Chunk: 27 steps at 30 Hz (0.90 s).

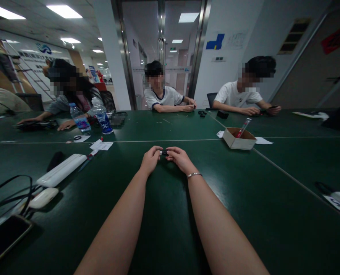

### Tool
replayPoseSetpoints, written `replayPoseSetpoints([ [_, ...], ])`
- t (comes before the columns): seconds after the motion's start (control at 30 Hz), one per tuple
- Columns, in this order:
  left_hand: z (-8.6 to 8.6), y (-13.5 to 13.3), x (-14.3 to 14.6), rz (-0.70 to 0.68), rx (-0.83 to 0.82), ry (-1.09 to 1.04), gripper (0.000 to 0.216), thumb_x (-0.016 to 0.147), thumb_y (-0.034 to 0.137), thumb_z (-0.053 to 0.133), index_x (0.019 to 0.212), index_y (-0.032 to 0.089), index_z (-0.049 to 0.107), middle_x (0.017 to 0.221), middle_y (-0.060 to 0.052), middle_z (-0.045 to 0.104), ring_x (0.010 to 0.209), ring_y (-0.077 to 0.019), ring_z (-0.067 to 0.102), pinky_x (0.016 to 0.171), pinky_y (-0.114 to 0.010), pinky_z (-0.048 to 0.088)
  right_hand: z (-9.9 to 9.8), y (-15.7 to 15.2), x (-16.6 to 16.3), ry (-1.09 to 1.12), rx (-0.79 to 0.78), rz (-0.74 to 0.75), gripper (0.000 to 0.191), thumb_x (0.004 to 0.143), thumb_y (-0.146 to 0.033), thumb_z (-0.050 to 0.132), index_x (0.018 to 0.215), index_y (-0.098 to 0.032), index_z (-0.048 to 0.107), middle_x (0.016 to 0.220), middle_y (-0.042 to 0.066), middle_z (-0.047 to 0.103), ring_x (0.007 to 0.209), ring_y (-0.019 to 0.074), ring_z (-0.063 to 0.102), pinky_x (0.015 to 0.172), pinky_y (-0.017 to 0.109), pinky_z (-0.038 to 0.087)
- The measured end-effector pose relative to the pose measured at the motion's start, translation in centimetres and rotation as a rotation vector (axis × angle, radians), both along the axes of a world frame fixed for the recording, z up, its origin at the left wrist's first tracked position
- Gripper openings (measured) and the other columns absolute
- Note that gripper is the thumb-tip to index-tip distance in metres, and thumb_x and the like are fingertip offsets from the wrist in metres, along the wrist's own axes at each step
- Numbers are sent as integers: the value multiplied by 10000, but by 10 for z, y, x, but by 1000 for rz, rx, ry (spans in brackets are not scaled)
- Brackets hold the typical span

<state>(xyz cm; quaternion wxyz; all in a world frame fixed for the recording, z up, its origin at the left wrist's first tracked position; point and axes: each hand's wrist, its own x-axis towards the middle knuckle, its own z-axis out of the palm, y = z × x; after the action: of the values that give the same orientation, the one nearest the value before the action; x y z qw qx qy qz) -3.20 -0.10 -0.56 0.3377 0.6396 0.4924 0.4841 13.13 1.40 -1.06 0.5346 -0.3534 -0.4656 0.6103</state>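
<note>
My left hand (150, 159) and my right hand (181, 158) meet just above the green table (170, 236), arms stretched forward. Between their fingertips is a small black piece with a shiny silver end (164, 152); its exact kind is too small to make out. The fingers of my right hand pinch the black part. At the silver end, my left thumb and fingers close on it. A silver bracelet (194, 174) circles my right wrist. Fingers partly cover the piece.
A small open box (239, 142) holding a clear tube stands ahead right. To the left lie a white power strip (62, 170), cables, a white mouse-like object (44, 198) and a phone (6, 238). Water bottles (102, 116) stand farther back. Several people sit across the table.
</note>
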Motion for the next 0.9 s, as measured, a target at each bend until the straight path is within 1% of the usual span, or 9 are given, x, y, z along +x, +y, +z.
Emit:
replayPoseSetpoints([
  [0.07,-1,0,0,-14,-20,1,289,890,351,420,972,189,645,599,22,528,525,-115,478,532,-225,366,0,0,0,2,-3,-3,187,696,-162,788,854,-143,690,752,33,682,599,109,638,558,184,529],
  [0.13,-1,0,0,-18,-31,-4,303,896,371,417,989,192,643,633,16,547,523,-112,480,527,-225,371,1,0,0,1,-3,-3,184,698,-158,784,856,-144,691,754,34,684,606,111,642,561,183,531],
  [0.27,-1,0,0,5,-17,3,270,856,291,464,1044,201,636,763,-3,591,568,-108,503,544,-221,397,1,-1,0,-4,-3,1,165,711,-147,768,858,-150,693,754,29,685,613,112,643,561,186,537],
  [0.33,0,-1,0,2,-18,1,272,854,286,462,1043,198,636,739,-2,581,579,-114,507,543,-220,398,1,-1,0,-3,-5,-1,152,716,-138,758,853,-152,695,751,27,684,610,111,641,556,184,537],
  [0.7,1,-1,0,-2,-24,21,292,884,386,455,974,190,650,611,18,544,547,-117,498,538,-220,376,2,0,-1,6,-23,-8,150,711,-129,761,841,-144,688,742,32,677,598,109,631,555,183,518],
  [0.73,1,-1,0,-6,-29,18,300,882,400,459,977,189,649,627,14,554,553,-118,501,536,-219,378,1,0,-1,7,-20,-7,154,710,-131,763,843,-144,688,746,33,678,603,111,633,557,185,519],
  [0.8,1,-2,0,-11,-36,-3,301,875,402,472,1007,190,641,725,-3,595,573,-116,508,532,-217,386,1,0,-1,5,-14,-3,161,711,-138,764,853,-147,690,754,33,680,615,117,638,561,190,526],
  [0.9,2,-2,0,8,-18,-24,283,855,322,485,1064,193,627,896,-32,614,606,-111,516,545,-220,409,1,0,0,2,-10,3,161,720,-148,766,863,-152,692,768,35,684,618,118,642,565,194,537],
])
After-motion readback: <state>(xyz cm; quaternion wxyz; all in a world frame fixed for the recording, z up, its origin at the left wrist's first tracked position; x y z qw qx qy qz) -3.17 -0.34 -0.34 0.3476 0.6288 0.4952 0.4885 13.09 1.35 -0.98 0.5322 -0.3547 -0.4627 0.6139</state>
